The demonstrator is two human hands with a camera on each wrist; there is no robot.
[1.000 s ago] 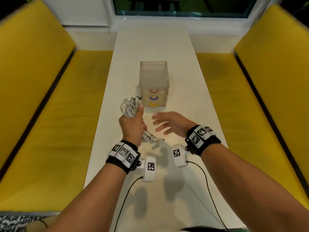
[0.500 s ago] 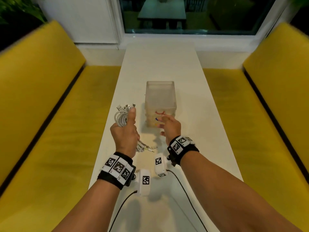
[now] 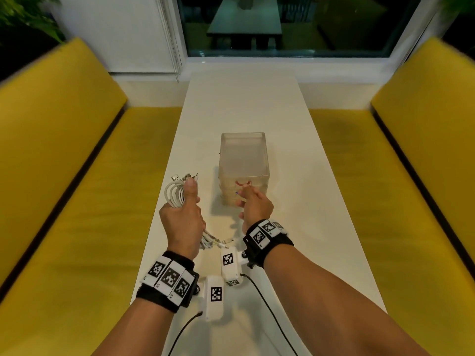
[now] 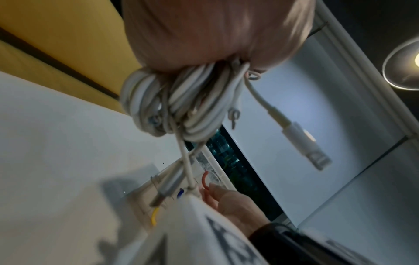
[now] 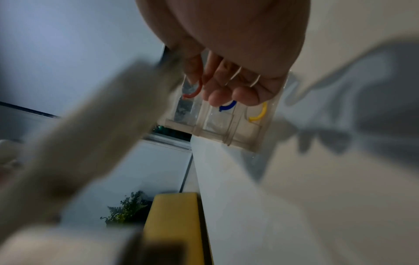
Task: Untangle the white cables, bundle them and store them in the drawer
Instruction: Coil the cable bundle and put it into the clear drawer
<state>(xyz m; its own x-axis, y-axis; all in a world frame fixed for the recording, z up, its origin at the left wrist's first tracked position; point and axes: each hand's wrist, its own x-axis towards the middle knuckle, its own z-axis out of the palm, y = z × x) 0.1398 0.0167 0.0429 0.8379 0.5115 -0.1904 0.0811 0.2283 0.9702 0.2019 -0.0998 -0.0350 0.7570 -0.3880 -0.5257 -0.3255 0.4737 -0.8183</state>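
Left hand [image 3: 181, 222]: fist wrapped round coiled bundle of white cables [image 3: 175, 195], thumb up along the coil, held above the white table [image 3: 295, 176], just left of the drawer unit.
Right hand [image 3: 254, 206]: fingers curled at the front of the small translucent plastic three-drawer unit [image 3: 244, 160]; index fingertip at the red top handle [image 5: 193, 91].
Head view: plug ends stick out of the top of the coil and below the left fist.
Left wrist view: loose white plug [image 4: 303, 143] dangling off the bundle; not clear from above.
Right wrist view: blue handle [image 5: 228, 106] and yellow handle [image 5: 258, 113], both hidden by the hand overhead; drawers look closed.
Surroundings: yellow benches [image 3: 64, 163] flank the table.
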